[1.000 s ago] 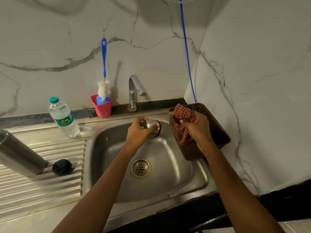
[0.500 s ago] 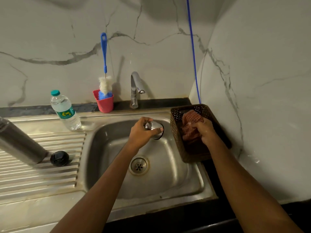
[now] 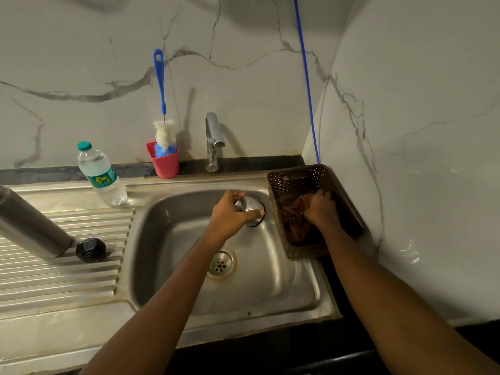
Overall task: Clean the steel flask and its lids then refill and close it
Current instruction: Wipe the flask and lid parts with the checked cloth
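**rinse_rpt:** what's the layout rn? big stuff first pls

**tapwatcher:** clock read off the drain. The sink basin is in the middle, tap at 12, no stream that I can see. The steel flask lies tilted on the drainboard at 9 w/ nobody touching it. The brown basket sits on the rim at 2. The water bottle is at 10, capped & upright.

**rinse_rpt:** so what just changed?

**tapwatcher:** the checked cloth. A sec ago it was held up above the basket, now the right hand is down inside the basket w/ fingers curled over it, and the cloth is low in there. The left hand has barely shifted. Its fingers + thumb are wrapped round the steel lid, held over the basin at 1. The black lid sits at 9, just beside the flask's lower end.

**rinse_rpt:** wiping done then?

**tapwatcher:** imo yes, looks like the cloth's getting parked, so that lid is prob dry. What's left afaict is the refill (bottle's the obvious source), then both lids back on. Can't tell from here if the flask's inside is clean.
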